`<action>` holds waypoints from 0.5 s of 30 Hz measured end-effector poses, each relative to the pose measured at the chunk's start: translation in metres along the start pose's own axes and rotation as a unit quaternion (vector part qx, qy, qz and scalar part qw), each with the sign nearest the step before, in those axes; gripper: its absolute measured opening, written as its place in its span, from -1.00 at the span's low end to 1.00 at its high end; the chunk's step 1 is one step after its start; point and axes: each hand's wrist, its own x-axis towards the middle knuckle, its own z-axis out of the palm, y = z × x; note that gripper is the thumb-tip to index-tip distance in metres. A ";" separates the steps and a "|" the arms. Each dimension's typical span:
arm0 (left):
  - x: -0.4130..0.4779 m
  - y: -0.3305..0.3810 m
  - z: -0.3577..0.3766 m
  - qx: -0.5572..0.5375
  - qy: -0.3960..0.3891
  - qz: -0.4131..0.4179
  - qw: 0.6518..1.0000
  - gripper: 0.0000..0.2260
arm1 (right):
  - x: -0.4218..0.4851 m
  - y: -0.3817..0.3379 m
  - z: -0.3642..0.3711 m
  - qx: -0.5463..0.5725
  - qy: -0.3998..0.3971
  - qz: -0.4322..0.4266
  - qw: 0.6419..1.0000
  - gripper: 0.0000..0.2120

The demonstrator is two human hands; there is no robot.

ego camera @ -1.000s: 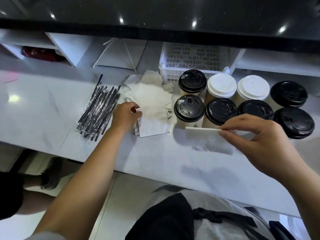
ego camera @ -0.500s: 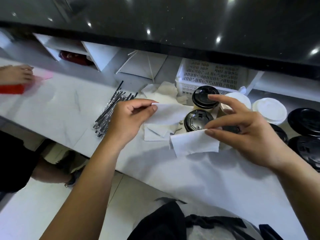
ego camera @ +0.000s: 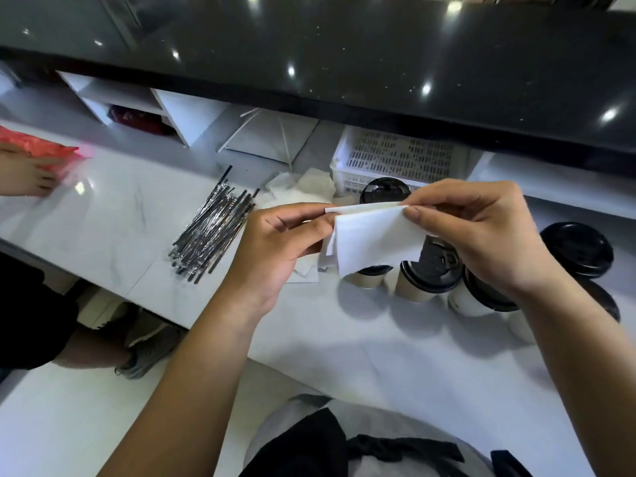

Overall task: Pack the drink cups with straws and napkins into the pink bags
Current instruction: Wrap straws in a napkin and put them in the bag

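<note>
Both hands hold white napkins (ego camera: 373, 241) up above the counter. My left hand (ego camera: 278, 246) pinches their left edge and my right hand (ego camera: 481, 235) pinches the top right corner. Behind and below them stand several paper drink cups (ego camera: 423, 287) with black lids; the napkins and my right hand hide part of them. A pile of loose napkins (ego camera: 303, 187) lies behind my left hand. Several black wrapped straws (ego camera: 213, 232) lie in a heap to the left. A pink bag (ego camera: 41, 149) lies at the far left edge under another person's hand (ego camera: 24, 175).
A white perforated basket (ego camera: 395, 160) stands at the back behind the cups. White shelf compartments (ego camera: 137, 105) run along the back left under a dark raised ledge (ego camera: 344, 63). Another person's legs and shoe (ego camera: 148, 349) are below the counter's left edge.
My left hand lifted a napkin off the pile and brought it to the one in my right hand. Both hands now hold the napkins together, higher above the cups. The view shifted right and down.
</note>
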 end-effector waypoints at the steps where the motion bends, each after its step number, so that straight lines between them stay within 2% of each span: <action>1: -0.001 0.000 0.002 -0.006 -0.005 -0.004 1.000 -0.78 | -0.001 0.001 -0.002 0.001 0.004 0.001 1.000 -0.92; 7: -0.006 0.002 0.019 -0.022 -0.018 -0.021 0.999 -0.82 | -0.010 0.005 -0.008 0.026 0.021 0.000 0.999 -0.87; 11: -0.008 0.001 0.026 -0.026 -0.020 -0.035 0.999 -0.81 | -0.014 0.009 -0.013 0.019 0.031 0.009 0.999 -0.92; 15: -0.011 0.000 0.027 -0.062 -0.080 -0.078 0.992 -0.80 | -0.019 0.008 -0.013 0.035 0.060 0.014 0.997 -0.89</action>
